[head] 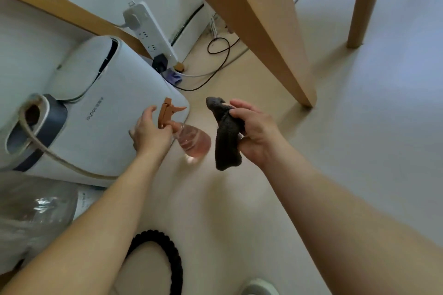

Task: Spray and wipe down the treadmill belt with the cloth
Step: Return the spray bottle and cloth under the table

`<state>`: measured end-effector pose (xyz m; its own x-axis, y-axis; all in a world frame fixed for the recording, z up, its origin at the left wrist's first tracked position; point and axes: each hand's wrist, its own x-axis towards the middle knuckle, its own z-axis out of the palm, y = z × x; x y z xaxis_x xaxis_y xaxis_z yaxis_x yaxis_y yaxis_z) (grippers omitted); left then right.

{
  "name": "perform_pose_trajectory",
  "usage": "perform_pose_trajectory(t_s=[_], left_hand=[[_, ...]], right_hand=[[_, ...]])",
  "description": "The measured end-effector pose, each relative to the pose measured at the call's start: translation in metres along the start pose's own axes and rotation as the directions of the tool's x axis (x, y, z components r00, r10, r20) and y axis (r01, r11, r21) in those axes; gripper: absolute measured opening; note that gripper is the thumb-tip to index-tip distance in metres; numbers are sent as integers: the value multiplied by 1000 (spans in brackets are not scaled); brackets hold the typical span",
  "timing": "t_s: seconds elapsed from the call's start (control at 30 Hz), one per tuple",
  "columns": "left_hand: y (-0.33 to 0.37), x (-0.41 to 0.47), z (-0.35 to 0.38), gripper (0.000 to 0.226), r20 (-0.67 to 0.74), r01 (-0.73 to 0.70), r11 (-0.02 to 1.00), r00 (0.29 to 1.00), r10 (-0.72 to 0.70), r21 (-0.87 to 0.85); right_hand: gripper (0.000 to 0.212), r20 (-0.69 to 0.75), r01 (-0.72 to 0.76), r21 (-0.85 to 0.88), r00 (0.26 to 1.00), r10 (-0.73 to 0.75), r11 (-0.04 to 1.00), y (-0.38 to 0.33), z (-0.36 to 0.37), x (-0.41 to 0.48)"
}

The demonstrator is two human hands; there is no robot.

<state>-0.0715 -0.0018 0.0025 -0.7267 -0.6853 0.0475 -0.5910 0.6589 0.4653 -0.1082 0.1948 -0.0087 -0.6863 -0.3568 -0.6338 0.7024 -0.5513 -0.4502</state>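
My left hand (149, 133) grips the neck of a clear spray bottle (194, 141) with pinkish liquid and an orange trigger head (169, 112), held above the floor. My right hand (256, 130) grips a bunched dark grey cloth (226, 136), which hangs down from my fingers. The two hands are side by side at the middle of the view, a short gap between bottle and cloth. No treadmill belt is in sight.
A white appliance (100, 112) with a beige hose lies at left. A power strip (151, 31) and cables hang on the wall behind it. Wooden table legs (271, 31) stand ahead. A black braided loop (167, 254) and a clear plastic jug (36, 208) are near me.
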Motion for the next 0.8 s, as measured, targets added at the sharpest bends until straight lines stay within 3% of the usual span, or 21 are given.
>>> perform_pose_trajectory(t_s=[0.03, 0.07, 0.1, 0.13, 0.17, 0.23, 0.27, 0.33, 0.4, 0.47, 0.53, 0.63, 0.7, 0.77, 0.8], left_hand=[[5, -7, -2, 46, -66, -111, 992, 991, 115, 66], [9, -18, -1, 41, -63, -200, 980, 978, 201, 27], [11, -28, 1, 32, 26, -196, 976, 980, 199, -94], [17, -41, 5, 19, 183, -56, 965, 978, 105, -256], [21, -51, 10, 7, 402, 175, 913, 916, -13, -369], [21, -66, 15, 33, 717, 530, 760, 686, -125, -375], [17, -68, 17, 40, 763, 600, 698, 636, -119, -391], [14, -68, 18, 31, 734, 623, 614, 671, -103, -484], [18, -68, 17, 21, 648, 583, 582, 752, -121, -568], [18, -63, 13, 14, 558, 523, 576, 819, -134, -628], [27, -61, 5, 9, 519, 481, 588, 847, -118, -650], [42, -63, -5, 9, 522, 448, 613, 850, -68, -651], [50, -67, -10, 14, 578, 434, 631, 816, 27, -643], [53, -70, -13, 22, 584, 377, 685, 807, 87, -623], [54, -71, -14, 23, 542, 316, 735, 837, 83, -600]], right_hand=[[24, 17, -16, 58, 1000, 15, 998, 1, 3, 1], [25, 34, -26, 122, 999, 22, 992, 1, 3, 1], [26, 59, -50, 183, 997, 40, 982, 0, 6, 1], [27, 86, -74, 235, 995, 55, 969, 0, 9, 3], [28, 105, -89, 273, 993, 63, 958, 0, 11, 4], [29, 110, -101, 310, 991, 70, 946, 0, 15, 5], [29, 100, -99, 313, 992, 71, 944, 0, 15, 7], [29, 67, -66, 291, 997, 49, 955, 0, 11, 11], [30, -2, -5, 206, 1000, 6, 978, -1, -2, 15], [35, -78, 34, -8, 996, -35, 999, -1, -12, 15], [40, -102, 49, -289, 991, -82, 956, 0, -18, 11], [46, 122, 45, -462, 992, 13, 886, -2, -19, -2], [51, 340, 78, -511, 933, 119, 856, -4, -17, -13], [59, 437, 231, -631, 895, 93, 740, -6, -16, -17], [61, 441, 316, -701, 897, 41, 639, -8, -16, -17]])
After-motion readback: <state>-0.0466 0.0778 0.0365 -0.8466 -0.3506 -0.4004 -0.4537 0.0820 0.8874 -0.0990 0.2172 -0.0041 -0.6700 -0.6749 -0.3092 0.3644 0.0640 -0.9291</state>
